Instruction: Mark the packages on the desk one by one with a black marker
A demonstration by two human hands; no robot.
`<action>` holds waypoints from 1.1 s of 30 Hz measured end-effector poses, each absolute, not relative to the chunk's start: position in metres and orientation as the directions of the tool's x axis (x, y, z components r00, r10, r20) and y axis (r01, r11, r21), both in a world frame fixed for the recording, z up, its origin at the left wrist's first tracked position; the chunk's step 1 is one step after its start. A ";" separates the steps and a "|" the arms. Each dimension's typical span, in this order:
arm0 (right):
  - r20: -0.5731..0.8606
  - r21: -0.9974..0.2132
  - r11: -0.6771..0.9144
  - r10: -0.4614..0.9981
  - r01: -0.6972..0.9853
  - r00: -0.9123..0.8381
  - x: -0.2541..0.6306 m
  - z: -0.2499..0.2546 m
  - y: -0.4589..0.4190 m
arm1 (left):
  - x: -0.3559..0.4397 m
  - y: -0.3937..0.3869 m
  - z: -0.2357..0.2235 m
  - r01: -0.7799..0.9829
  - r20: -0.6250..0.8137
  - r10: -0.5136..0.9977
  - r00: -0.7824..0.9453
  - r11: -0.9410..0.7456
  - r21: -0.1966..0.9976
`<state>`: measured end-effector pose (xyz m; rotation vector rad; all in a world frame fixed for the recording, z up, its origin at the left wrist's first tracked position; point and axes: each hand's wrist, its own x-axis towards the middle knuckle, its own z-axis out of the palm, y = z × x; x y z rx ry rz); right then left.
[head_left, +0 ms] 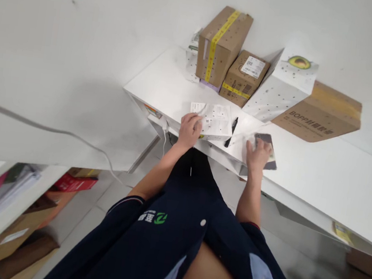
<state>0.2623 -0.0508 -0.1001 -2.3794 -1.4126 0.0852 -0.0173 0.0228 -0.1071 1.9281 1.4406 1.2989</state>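
Note:
A white printed cardboard box (218,118) lies on the table by the front edge. My left hand (189,132) grips its near left end, fingers curled over the top. Right of the box lies a black marker pen (231,132), touched by neither hand. My right hand (258,154) rests over a dark, flat smartphone (271,163), its thumb and fingers apart and the fingertips on the phone's upper part. The hand hides much of the phone. Something pale and see-through lies left of my right hand; I cannot make out what.
Taped brown cartons (218,47), a small labelled carton (244,78), a tall white box with an avocado picture (282,88) and a lettered brown carton (319,113) stand along the wall. A white cable (69,137) hangs at left. Shelves (11,189) hold papers and cartons.

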 end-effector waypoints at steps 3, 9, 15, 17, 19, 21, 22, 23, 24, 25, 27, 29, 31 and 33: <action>0.075 -0.481 -0.310 0.918 0.820 0.391 0.239 -0.102 -0.035 | -0.024 0.019 -0.107 0.442 0.393 0.906 -0.154 -0.293 0.848; -0.055 -0.485 -0.321 0.940 0.813 0.338 0.208 -0.101 -0.010 | -0.024 0.013 -0.108 0.349 0.288 0.907 -0.306 -0.175 0.921; -0.113 -0.453 -0.304 0.952 0.838 0.284 0.209 -0.096 -0.007 | -0.024 0.012 -0.110 -0.008 0.156 0.871 -0.465 -0.180 0.984; -0.113 -0.444 -0.316 0.948 0.838 0.298 0.210 -0.096 -0.009 | -0.027 0.013 -0.111 -0.137 0.032 0.866 -0.500 -0.116 0.984; -0.096 -0.447 -0.331 0.942 0.831 0.323 0.211 -0.097 -0.010 | -0.034 0.014 -0.112 -0.282 -0.182 0.864 -0.469 0.049 0.958; -0.061 -0.488 -0.339 0.933 0.804 0.356 0.213 -0.100 -0.009 | -0.043 0.013 -0.113 -0.342 -0.369 0.847 -0.384 0.241 0.909; -0.045 -0.532 -0.343 0.924 0.774 0.379 0.213 -0.102 -0.009 | -0.048 0.012 -0.114 -0.328 -0.446 0.837 -0.316 0.345 0.880; -0.033 -0.591 -0.346 0.913 0.729 0.407 0.215 -0.104 -0.007 | -0.052 0.011 -0.114 -0.299 -0.519 0.824 -0.227 0.448 0.843; -0.029 -0.658 -0.348 0.898 0.667 0.440 0.215 -0.106 -0.005 | -0.056 0.010 -0.114 -0.268 -0.585 0.802 -0.122 0.541 0.797; -0.029 -0.725 -0.345 0.880 0.596 0.474 0.216 -0.109 -0.003 | -0.059 0.009 -0.113 -0.239 -0.636 0.771 -0.013 0.616 0.751; -0.029 -0.827 -0.323 0.842 0.460 0.539 0.216 -0.115 0.000 | -0.061 0.009 -0.111 -0.191 -0.684 0.714 0.153 0.700 0.688; -0.008 -0.874 -0.290 0.810 0.389 0.587 0.215 -0.122 0.002 | -0.059 0.011 -0.106 -0.191 -0.669 0.717 0.195 0.697 0.691; 0.031 -0.891 -0.257 0.789 0.375 0.614 0.214 -0.129 0.003 | -0.055 0.013 -0.101 -0.198 -0.650 0.739 0.180 0.674 0.712; 0.075 -0.893 -0.224 0.781 0.390 0.620 0.213 -0.135 0.002 | -0.051 0.013 -0.097 -0.218 -0.628 0.765 0.143 0.644 0.734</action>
